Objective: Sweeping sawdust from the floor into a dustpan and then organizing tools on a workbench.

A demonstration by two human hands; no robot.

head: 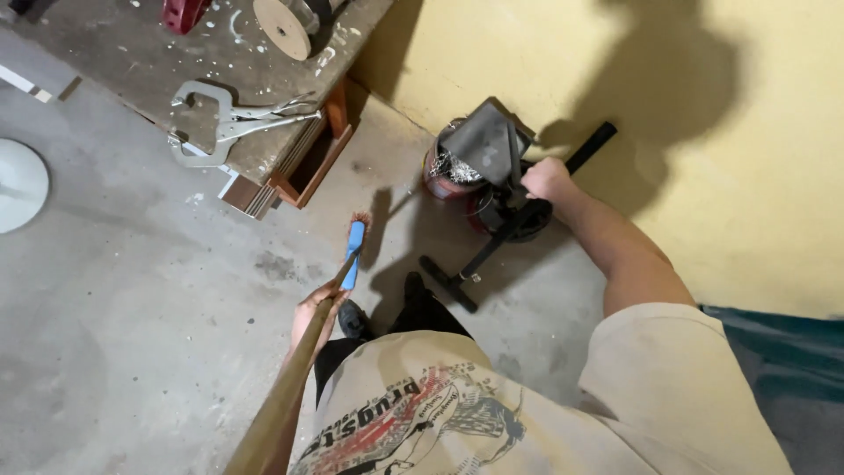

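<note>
Left hand (315, 312) grips the broom (353, 246) handle; right hand (545, 179) clenches the dustpan (488, 141) handle.

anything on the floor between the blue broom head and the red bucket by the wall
Nothing visible. Only bare grey concrete floor lies between the blue broom head and the red bucket. The black bar lies off to one side.

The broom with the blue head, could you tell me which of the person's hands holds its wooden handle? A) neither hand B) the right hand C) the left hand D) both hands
C: the left hand grips the wooden handle of the broom, while the right hand is over by the wall on the black dustpan at the red bucket.
</note>
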